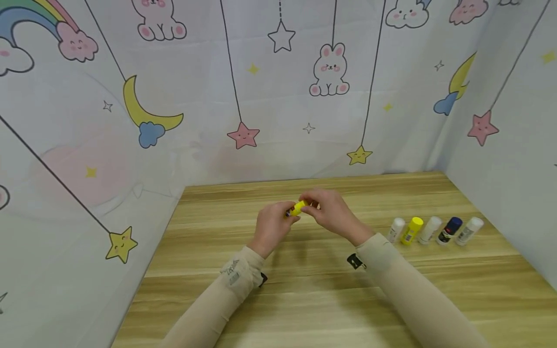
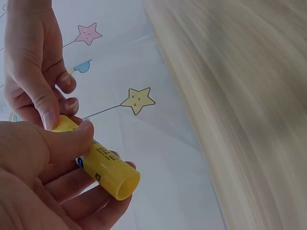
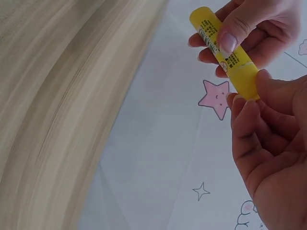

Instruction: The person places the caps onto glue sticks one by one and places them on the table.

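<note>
A yellow glue stick (image 1: 298,208) is held in the air over the middle of the wooden table, both hands on it. My left hand (image 1: 273,223) grips its body, thumb laid along the printed side and fingers curled beneath. With thumb and fingertips my right hand (image 1: 328,211) pinches the other end, beyond a seam line that shows in the right wrist view. The end of the glue stick (image 2: 125,184) facing the left wrist camera looks hollow, with a round rim. Printed text runs along the glue stick (image 3: 223,45) in the right wrist view.
To the right on the table (image 1: 209,299), several glue sticks stand in a row: white ones (image 1: 396,230), a yellow one (image 1: 412,230) and a dark blue one (image 1: 449,230) with a white lower part. A white patterned curtain (image 1: 287,96) surrounds the table's back and sides.
</note>
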Available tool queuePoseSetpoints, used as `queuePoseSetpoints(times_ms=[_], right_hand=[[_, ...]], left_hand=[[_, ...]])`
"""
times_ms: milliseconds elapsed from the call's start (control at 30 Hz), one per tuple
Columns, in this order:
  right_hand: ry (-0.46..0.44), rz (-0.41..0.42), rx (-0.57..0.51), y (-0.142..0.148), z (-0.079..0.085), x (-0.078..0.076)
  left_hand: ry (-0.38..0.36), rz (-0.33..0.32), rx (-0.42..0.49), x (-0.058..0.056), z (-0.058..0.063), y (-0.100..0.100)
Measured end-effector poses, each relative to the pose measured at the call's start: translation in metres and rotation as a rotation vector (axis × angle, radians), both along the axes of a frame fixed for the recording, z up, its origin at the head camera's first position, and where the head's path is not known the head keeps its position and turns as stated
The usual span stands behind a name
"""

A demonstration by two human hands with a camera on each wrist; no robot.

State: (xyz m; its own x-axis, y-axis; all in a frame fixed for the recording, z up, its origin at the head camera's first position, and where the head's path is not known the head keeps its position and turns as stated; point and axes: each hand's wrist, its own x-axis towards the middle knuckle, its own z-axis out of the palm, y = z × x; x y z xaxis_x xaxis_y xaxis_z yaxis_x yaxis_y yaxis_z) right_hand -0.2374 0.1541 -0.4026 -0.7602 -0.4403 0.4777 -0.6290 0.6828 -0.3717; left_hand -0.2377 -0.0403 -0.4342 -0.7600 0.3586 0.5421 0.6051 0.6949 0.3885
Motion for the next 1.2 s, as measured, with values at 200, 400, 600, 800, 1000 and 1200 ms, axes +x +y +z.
queuePoseSetpoints(times_ms=[200,400,600,800,1000,1200], right_hand=[[0.018,0.002,-0.016,-0.001,0.006,0.003],[-0.009,0.014,-0.034,-0.004,0.001,0.004],[-0.09,0.0,-0.078,-0.001,0.002,0.005],[-0.11,0.002,-0.1,0.003,0.013,0.002],[-0.078,-0.043,-0.021,0.014,0.01,0.005],[-0.086,-0.108,0.146,0.033,-0.004,0.012]], left_hand=[[0.079,-0.001,0.019,0.005,0.003,0.006],[0.13,0.0,0.002,0.008,-0.003,0.005],[0.146,-0.024,-0.005,0.006,-0.003,0.005],[0.13,-0.039,0.017,0.001,0.006,0.005],[0.058,-0.046,0.017,0.001,0.008,-0.003],[0.027,0.003,0.012,0.001,0.007,-0.011]])
